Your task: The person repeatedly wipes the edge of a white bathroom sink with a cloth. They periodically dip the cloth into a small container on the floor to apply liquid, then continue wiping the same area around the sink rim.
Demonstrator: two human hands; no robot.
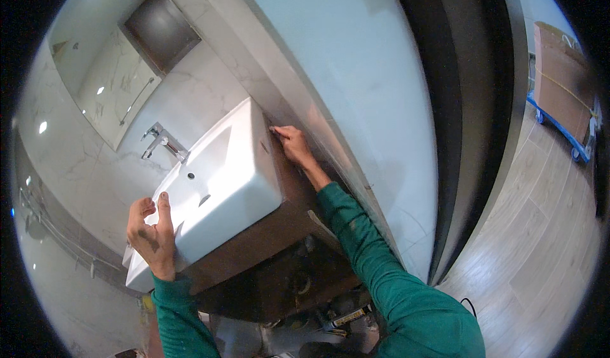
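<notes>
A white rectangular washbasin [244,196] sits on a brown vanity cabinet [238,247], tilted in my view. My left hand [151,234] is raised over the basin's near left rim, its thumb up and apart from the bent fingers, with nothing visible in it. At the basin's right side, in the narrow space by the wall, my right hand [293,145] is closed in a pinch. A small dark tip shows at its fingers, too small to name. A chrome faucet [166,143] stands at the basin's back edge.
A mirror [108,66] hangs above the faucet on marbled tile. Below the cabinet lie a sealant tube [351,317] and several tools in shadow. To the right are a dark door frame [476,104] and, beyond it, a cardboard box [562,85] on a blue dolly [556,132].
</notes>
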